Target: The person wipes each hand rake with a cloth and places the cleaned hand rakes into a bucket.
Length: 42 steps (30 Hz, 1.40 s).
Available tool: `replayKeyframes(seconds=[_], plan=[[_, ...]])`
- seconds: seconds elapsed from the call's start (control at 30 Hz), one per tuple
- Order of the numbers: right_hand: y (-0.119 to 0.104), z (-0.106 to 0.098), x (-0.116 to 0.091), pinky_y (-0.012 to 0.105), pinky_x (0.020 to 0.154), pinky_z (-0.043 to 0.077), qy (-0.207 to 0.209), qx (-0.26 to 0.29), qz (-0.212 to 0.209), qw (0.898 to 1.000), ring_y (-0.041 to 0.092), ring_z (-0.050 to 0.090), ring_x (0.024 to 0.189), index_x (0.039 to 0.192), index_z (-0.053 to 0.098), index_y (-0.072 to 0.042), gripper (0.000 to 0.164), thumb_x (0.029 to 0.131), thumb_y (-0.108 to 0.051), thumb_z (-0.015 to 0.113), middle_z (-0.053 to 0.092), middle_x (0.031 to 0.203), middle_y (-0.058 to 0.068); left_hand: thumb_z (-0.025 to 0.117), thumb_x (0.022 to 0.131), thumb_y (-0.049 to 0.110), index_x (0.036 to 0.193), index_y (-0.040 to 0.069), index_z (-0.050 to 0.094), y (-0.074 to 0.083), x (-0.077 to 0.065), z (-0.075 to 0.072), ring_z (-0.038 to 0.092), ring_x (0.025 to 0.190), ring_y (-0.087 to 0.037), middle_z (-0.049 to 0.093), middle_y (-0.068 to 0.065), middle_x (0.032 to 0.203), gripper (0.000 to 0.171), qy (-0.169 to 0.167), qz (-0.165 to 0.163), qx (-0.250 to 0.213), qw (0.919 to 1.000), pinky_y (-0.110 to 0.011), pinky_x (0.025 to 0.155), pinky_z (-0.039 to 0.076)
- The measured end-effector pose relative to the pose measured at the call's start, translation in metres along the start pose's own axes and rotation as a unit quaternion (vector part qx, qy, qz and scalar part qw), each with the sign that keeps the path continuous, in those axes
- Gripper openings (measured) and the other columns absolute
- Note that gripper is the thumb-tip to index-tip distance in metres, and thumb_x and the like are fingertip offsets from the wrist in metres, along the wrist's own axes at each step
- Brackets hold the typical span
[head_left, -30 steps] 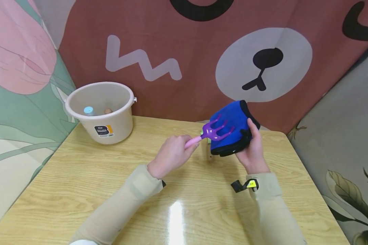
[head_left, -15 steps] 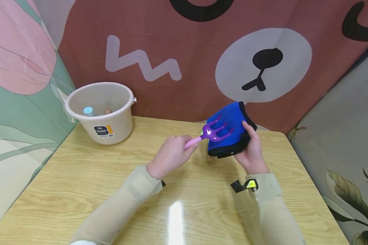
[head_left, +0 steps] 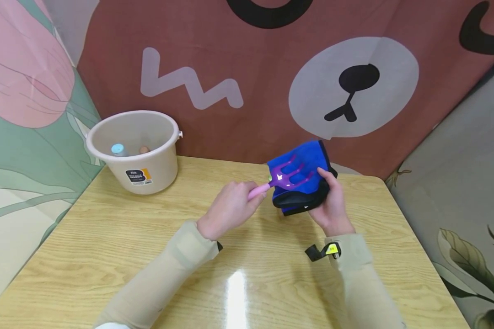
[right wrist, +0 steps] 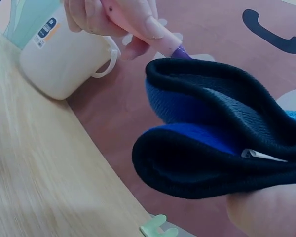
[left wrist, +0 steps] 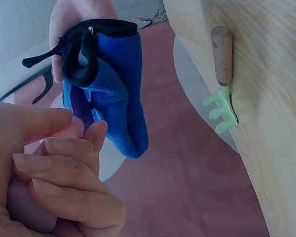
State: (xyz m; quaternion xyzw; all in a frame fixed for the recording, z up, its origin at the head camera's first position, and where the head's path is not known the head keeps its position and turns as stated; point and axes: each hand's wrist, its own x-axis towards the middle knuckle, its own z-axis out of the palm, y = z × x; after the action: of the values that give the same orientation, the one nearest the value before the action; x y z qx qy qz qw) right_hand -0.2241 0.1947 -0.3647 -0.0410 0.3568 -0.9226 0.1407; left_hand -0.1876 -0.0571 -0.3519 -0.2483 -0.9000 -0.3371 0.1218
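Observation:
My left hand (head_left: 229, 208) grips the pink handle of a small purple hand rake (head_left: 285, 179). The rake's prongs lie over a folded blue cloth (head_left: 314, 155) with black edging. That cloth is held by my right hand (head_left: 333, 205), its thumb on the cloth's right side. Layers of the cloth (right wrist: 197, 163) stand apart at the edge in the right wrist view. A mint-green rake (left wrist: 222, 108) with a wooden handle lies on the table; the held things mostly hide it in the head view. In the left wrist view the cloth covers the purple prongs.
A beige bucket (head_left: 158, 162) stands at the table's back left. Inside it are a light-blue capped item (head_left: 118, 149) and a brown rounded item (head_left: 144, 149). The wooden table (head_left: 148, 237) meets a printed fabric backdrop (head_left: 259, 119) behind.
The blue cloth has shifted left and slightly down behind the purple rake, and its lower fold has opened out. My right hand moved left with it; the left hand stays almost still.

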Motion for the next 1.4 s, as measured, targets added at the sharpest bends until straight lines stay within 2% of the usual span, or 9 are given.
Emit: replayKeyframes(seconds=[0.3,0.53,0.7,0.8,0.9,1.0,1.1,1.3,1.4], plan=[[0.011,0.003,-0.001,0.038,0.102,0.053,0.006,-0.009,0.007,1.000,0.021,0.055,0.131,0.161,0.023,-0.020,0.060,0.107,-0.036,0.044,0.031,0.162,0.005,0.060,0.101,0.032,0.066,0.014,0.050,0.001,0.001,0.001,0.037,0.042,-0.010,0.037,0.005,0.054,0.040,0.004,-0.015,-0.011,0.9998,-0.026,0.046,0.030],[0.031,0.017,-0.004,0.032,0.106,0.050,-0.013,-0.061,0.013,0.998,0.020,0.048,0.138,0.164,0.014,-0.018,0.064,0.108,-0.042,0.035,0.023,0.167,0.007,0.062,0.100,0.034,0.071,0.012,0.052,0.005,0.006,0.001,0.045,0.043,-0.013,0.043,0.002,0.056,0.037,0.021,-0.012,-0.006,0.9997,-0.025,0.044,0.033],[0.036,0.019,-0.006,0.031,0.103,0.052,-0.014,-0.063,0.009,0.998,0.018,0.059,0.128,0.159,0.023,-0.015,0.057,0.109,-0.039,0.036,0.044,0.154,0.005,0.063,0.099,0.034,0.071,0.012,0.052,0.005,0.007,0.000,0.045,0.043,-0.013,0.041,0.003,0.056,0.037,0.029,-0.014,-0.005,0.9995,-0.026,0.044,0.034],[0.040,0.019,-0.008,0.029,0.099,0.054,-0.023,-0.060,0.010,0.998,0.016,0.065,0.118,0.150,0.035,-0.012,0.047,0.109,-0.035,0.037,0.061,0.139,0.002,0.063,0.099,0.034,0.070,0.013,0.052,0.005,0.007,0.000,0.045,0.044,-0.014,0.040,0.003,0.055,0.038,0.035,-0.014,-0.003,0.9993,-0.027,0.045,0.034],[0.044,0.021,-0.009,0.029,0.096,0.056,-0.039,-0.061,0.019,0.997,0.016,0.069,0.111,0.138,0.050,-0.011,0.037,0.110,-0.030,0.037,0.071,0.125,0.001,0.063,0.099,0.035,0.071,0.013,0.053,0.006,0.007,0.000,0.046,0.046,-0.015,0.040,0.003,0.056,0.037,0.037,-0.015,-0.001,0.9992,-0.028,0.046,0.036],[0.049,0.022,-0.009,0.030,0.095,0.056,-0.059,-0.075,0.029,0.995,0.015,0.070,0.108,0.129,0.060,-0.012,0.034,0.110,-0.028,0.037,0.074,0.121,0.000,0.063,0.099,0.036,0.072,0.013,0.055,0.007,0.008,-0.001,0.048,0.049,-0.015,0.042,0.003,0.057,0.036,0.035,-0.015,0.000,0.9993,-0.029,0.047,0.038],[0.053,0.024,-0.009,0.029,0.095,0.056,-0.067,-0.084,0.031,0.994,0.013,0.070,0.108,0.127,0.063,-0.013,0.032,0.109,-0.026,0.039,0.074,0.119,-0.001,0.063,0.099,0.035,0.073,0.013,0.056,0.009,0.008,-0.001,0.049,0.049,-0.016,0.043,0.002,0.056,0.035,0.030,-0.014,0.001,0.9994,-0.029,0.047,0.039],[0.055,0.025,-0.008,0.029,0.089,0.058,-0.039,-0.078,0.021,0.996,0.014,0.071,0.102,0.127,0.059,-0.010,0.030,0.108,-0.023,0.039,0.075,0.114,0.001,0.063,0.099,0.035,0.072,0.013,0.055,0.007,0.007,0.001,0.048,0.048,-0.015,0.041,0.003,0.057,0.036,0.029,-0.015,0.005,0.9994,-0.028,0.047,0.037],[0.054,0.025,-0.007,0.029,0.087,0.059,-0.018,-0.052,0.015,0.998,0.015,0.072,0.100,0.129,0.053,-0.007,0.029,0.108,-0.019,0.036,0.075,0.112,0.003,0.063,0.099,0.035,0.070,0.013,0.054,0.005,0.006,0.002,0.047,0.046,-0.015,0.041,0.003,0.056,0.037,0.029,-0.014,0.007,0.9995,-0.028,0.046,0.036]])
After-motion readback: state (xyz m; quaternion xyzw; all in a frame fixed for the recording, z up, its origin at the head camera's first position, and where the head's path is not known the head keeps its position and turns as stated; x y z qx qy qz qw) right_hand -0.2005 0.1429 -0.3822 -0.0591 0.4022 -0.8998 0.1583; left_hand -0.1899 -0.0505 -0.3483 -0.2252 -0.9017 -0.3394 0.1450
